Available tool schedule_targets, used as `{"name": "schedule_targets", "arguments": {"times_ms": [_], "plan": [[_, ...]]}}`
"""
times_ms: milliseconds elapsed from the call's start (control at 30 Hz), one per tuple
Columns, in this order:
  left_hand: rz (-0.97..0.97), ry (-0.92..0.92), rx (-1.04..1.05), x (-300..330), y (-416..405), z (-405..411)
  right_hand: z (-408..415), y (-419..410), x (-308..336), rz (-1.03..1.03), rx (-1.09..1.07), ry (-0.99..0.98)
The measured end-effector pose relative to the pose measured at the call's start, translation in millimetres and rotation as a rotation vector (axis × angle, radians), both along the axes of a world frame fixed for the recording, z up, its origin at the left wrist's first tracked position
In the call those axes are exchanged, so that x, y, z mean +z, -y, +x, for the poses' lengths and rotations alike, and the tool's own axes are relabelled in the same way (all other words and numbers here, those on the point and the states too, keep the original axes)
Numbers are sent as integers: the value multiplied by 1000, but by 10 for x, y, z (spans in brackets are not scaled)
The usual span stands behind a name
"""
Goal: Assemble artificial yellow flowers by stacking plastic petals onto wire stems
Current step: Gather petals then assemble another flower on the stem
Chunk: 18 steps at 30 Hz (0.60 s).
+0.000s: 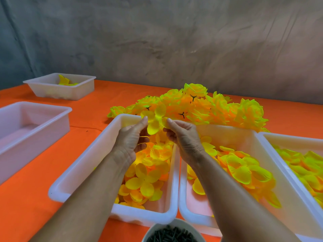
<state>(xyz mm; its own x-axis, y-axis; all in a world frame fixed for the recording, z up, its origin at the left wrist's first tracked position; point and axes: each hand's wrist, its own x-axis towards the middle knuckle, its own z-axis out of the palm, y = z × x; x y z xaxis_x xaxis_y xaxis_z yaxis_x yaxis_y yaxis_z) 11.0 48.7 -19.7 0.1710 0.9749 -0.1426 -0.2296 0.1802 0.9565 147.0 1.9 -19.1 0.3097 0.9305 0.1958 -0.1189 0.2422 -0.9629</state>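
petal piece (154,122) | pinched between left hand (130,137) and right hand (183,137) fingers

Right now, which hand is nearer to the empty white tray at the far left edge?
Left. The left hand hovers over the middle petal tray, to the right of the empty white tray; the right hand is farther right still, beyond the held petal piece.

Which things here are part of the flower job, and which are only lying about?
In use: petal piece held by left hand and right hand; petal trays; finished flowers; bowl of dark stems.
Idle: empty tray; far tray.
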Motion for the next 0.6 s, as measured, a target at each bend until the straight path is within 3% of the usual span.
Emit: {"name": "schedule_targets", "arguments": {"times_ms": [133, 400, 600], "plan": [[68, -24, -126, 35, 59, 7, -15, 6, -18, 50, -52, 44], [133, -72, -64, -14, 27, 4, -43, 6, -27, 69, 40, 201], [211, -125, -118, -26, 55, 19, -22, 10, 14, 11, 29, 68]]}}
